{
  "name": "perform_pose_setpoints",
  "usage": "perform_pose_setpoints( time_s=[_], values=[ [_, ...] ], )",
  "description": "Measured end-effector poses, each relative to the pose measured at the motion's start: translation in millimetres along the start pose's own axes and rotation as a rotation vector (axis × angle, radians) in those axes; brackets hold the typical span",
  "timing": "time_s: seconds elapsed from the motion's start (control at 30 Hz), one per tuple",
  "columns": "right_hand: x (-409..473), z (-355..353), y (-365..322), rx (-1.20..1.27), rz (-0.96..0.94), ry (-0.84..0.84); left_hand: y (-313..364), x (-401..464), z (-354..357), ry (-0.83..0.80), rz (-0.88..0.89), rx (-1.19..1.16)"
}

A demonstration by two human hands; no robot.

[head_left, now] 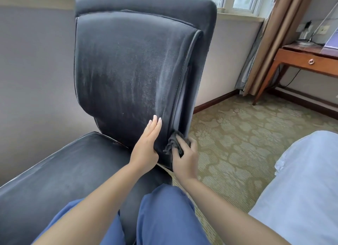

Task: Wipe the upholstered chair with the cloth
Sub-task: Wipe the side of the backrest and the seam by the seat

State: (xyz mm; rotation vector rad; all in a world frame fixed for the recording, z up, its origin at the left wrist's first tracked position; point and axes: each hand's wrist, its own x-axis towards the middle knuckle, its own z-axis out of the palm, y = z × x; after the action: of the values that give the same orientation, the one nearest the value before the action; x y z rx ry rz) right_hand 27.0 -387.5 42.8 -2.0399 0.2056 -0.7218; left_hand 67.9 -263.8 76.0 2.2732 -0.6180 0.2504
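Left hand (146,144) is resting flat, fingers straight, on the dark upholstered chair (131,65); beside it, right hand (184,157) fingers are grasping a bunched cloth (172,141).

The left hand (147,144) lay flat on the dark grey upholstered chair (131,65) backrest; beside it, the right hand (184,157) gripped a crumpled dark grey cloth (172,141) against its lower right edge.
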Motion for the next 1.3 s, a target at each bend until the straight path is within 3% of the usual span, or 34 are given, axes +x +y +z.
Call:
perform_pose_setpoints(
  time_s=[0.07,0.33,0.63,0.83,1.0,1.07,1.13,1.3],
  values=[
    [5.0,2.0,-8.2,-0.012,-0.016,0.008,-0.8,-1.5,2.0,0.004,-0.002,-0.012],
    [5.1,-3.0,1.0,-0.099,0.162,-0.258,4.5,1.3,7.5,0.016,-0.029,-0.005],
    [1.4,3.1,-4.1,-0.067,0.229,-0.208,2.6,-2.2,9.4,0.005,-0.027,0.022],
    [15.8,19.3,-1.0,-0.089,0.429,-0.227,1.8,0.1,6.1,-0.020,-0.046,0.059],
    [30.0,11.5,-11.2,0.123,0.755,-0.278,3.0,-1.8,-2.1,-0.074,-0.059,0.086],
    [25.2,12.4,-16.2,0.202,0.790,-0.235,3.5,-3.6,-5.4,-0.101,-0.058,0.090],
    [14.8,14.5,-19.7,0.200,0.674,-0.177,3.5,-5.4,-7.5,-0.109,-0.047,0.090],
    [14.0,-8.3,-29.2,0.074,0.139,0.091,5.6,-12.9,-1.2,-0.021,-0.020,0.095]
  ],
)
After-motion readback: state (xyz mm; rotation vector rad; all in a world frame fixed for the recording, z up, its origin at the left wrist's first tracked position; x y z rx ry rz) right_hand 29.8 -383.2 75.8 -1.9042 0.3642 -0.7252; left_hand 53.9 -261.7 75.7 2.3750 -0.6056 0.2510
